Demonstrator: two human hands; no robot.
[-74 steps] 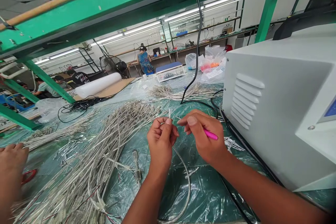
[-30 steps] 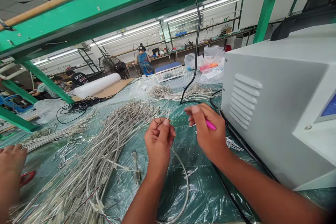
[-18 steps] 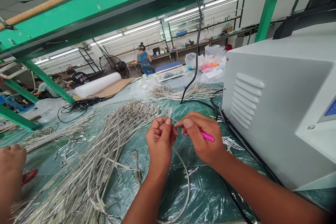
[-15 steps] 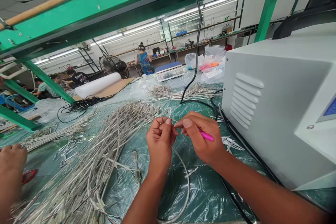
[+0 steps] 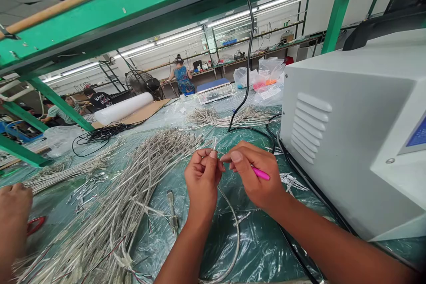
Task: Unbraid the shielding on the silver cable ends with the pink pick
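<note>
Braided cable heap (image 5: pixel 109 195) leftward (white machine (image 5: pixel 336 142) nearest the right hand (image 5: pixel 256 177))

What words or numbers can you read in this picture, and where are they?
"RA", white letters on the black T-shirt of a person far away; the rest is too blurred to read.
White label on the plastic bag: too small to read.
Front of the blue-topped bench instrument: too small to read.
Blue screen on the white machine: too small and cut off to read.

Print on a co-worker's black T-shirt (image 5: pixel 99 100) is blurred, unreadable.
</note>
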